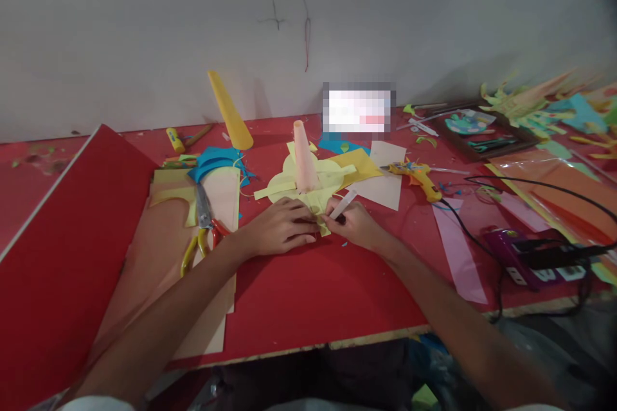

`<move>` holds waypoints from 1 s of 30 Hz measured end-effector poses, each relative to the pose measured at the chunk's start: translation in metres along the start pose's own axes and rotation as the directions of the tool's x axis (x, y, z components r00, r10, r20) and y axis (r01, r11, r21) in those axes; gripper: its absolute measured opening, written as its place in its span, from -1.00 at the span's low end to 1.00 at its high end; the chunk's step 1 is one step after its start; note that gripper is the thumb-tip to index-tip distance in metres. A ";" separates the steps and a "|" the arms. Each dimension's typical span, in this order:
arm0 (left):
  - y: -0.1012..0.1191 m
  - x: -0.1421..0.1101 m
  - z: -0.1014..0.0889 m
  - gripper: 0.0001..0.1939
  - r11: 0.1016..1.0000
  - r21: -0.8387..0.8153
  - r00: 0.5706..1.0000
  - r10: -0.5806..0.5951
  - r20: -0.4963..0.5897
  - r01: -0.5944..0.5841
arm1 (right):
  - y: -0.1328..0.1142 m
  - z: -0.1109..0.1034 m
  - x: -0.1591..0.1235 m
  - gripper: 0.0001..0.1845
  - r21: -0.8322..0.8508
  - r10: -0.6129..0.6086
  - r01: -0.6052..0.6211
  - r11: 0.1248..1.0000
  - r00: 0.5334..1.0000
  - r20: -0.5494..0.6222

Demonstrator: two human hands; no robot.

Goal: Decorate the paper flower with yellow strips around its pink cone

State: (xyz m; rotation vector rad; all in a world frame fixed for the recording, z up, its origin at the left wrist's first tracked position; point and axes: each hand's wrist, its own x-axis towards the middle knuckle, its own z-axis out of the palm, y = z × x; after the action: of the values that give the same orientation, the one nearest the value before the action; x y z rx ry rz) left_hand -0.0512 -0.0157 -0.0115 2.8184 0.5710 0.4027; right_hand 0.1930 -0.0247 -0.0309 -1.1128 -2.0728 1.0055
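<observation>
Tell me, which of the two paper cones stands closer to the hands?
The pale pink cone, upright on the yellow paper just beyond the hands; the yellow cone leans against the wall, farther back.

Head cam, looks fwd/down over red table (308,295), wall close behind.

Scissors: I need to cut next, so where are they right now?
In the head view, the scissors lie left of the left hand, on the peach paper sheet, yellow handles toward the person, blades pointing at the blue paper scraps.

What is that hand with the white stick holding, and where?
The right hand grips a white pen-like stick near its lower end, tip on the yellow paper.
</observation>
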 end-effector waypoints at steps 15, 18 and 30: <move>0.001 0.001 -0.003 -0.65 1.000 -0.021 1.000 -0.007 0.015 0.007 | -0.001 -0.002 0.000 -0.68 0.021 0.029 -0.030 0.999 0.999 0.016; 0.001 0.000 -0.002 -0.66 1.000 -0.018 1.000 -0.009 0.014 0.010 | 0.000 0.000 0.000 -0.69 0.009 0.012 -0.012 1.000 1.000 0.020; 0.001 0.000 -0.001 -0.66 1.000 -0.026 1.000 -0.013 0.008 0.013 | -0.001 -0.003 -0.001 -0.78 0.045 0.031 -0.030 0.999 0.999 -0.036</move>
State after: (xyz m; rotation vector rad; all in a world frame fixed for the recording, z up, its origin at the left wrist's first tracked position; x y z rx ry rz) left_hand -0.0513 -0.0163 -0.0102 2.7890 0.5782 0.3936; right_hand 0.1958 -0.0253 -0.0282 -1.1352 -2.0010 1.0328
